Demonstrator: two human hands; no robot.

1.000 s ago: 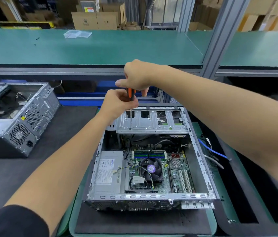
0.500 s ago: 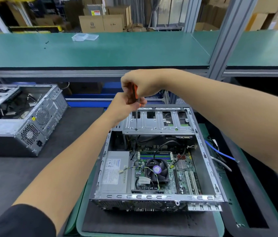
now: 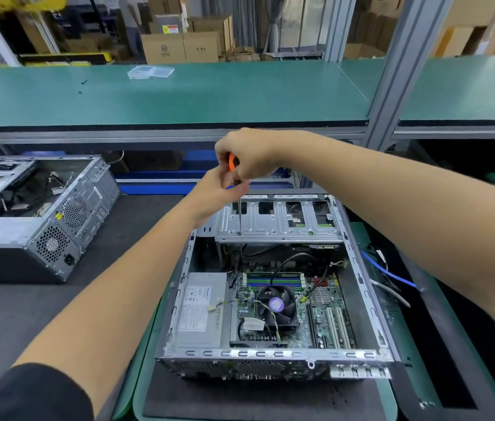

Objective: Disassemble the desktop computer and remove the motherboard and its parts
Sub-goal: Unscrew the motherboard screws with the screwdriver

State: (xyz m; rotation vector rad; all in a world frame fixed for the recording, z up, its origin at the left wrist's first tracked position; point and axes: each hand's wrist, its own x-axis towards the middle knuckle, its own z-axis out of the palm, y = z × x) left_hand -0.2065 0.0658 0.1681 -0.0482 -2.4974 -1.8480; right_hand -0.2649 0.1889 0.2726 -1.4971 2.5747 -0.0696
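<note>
Orange-handled screwdriver (image 3: 235, 180) stands upright, tip on the drive cage (image 3: 279, 220) of the open case (image 3: 270, 354); right hand (image 3: 247, 153) grips its handle, left hand (image 3: 216, 192) pinches just below. Motherboard (image 3: 295, 311) lies inside.

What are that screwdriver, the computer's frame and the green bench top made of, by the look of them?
Screwdriver: thin grey shaft, likely steel; the orange handle looks plastic.
Drive cage: bare sheet metal, silvery, stamped with slots and holes.
Bench top: matte green surface, probably a rubber or vinyl mat; the look leaves it open.
</note>
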